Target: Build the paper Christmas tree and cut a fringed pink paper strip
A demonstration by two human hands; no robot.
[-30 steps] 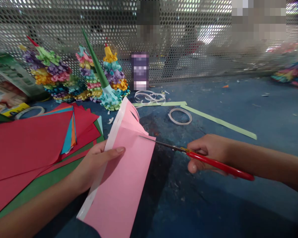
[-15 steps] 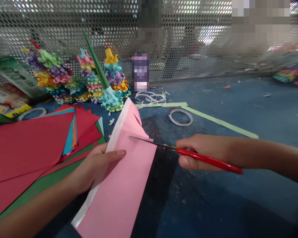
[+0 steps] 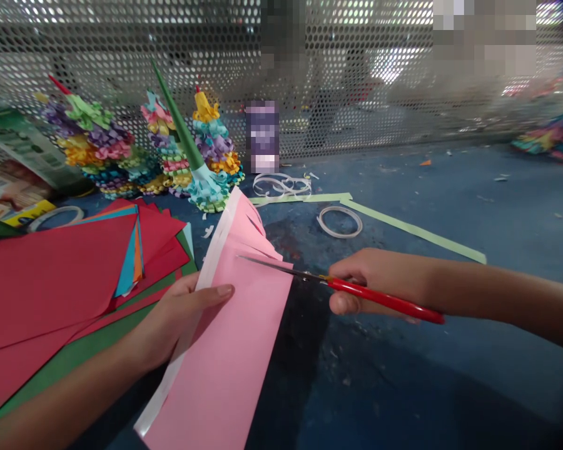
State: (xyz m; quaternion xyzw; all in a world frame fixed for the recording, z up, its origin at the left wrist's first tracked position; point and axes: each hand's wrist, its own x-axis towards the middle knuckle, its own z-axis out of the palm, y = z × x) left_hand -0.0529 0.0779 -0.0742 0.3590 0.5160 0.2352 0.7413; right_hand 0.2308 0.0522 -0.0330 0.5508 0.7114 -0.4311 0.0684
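Note:
My left hand [image 3: 182, 312] pinches a long strip of pink paper [image 3: 234, 350] by its left edge, thumb on top. A white band runs along that edge. Short slits at the far end leave narrow flaps that bend to the right. Closed around the red handles of a pair of scissors [image 3: 380, 299] is my right hand [image 3: 380, 278]. The blades reach in from the paper's right edge and lie across the pink strip, pointing left, a little beyond my left thumb. Whether the lower blade is under the paper cannot be seen fully.
Red paper sheets [image 3: 51, 275] lie on the left over green ones. Fringed paper cones [image 3: 211, 187] stand behind, against a perforated metal panel [image 3: 347, 94]. A coiled white strip [image 3: 339, 222], curled white strips [image 3: 281, 185] and a pale green strip [image 3: 413, 231] rest on the blue surface [image 3: 431, 387].
The scissors and my right hand have shifted slightly left, with the blades still across the paper. The whole view has drifted a little. My left hand keeps the same grip.

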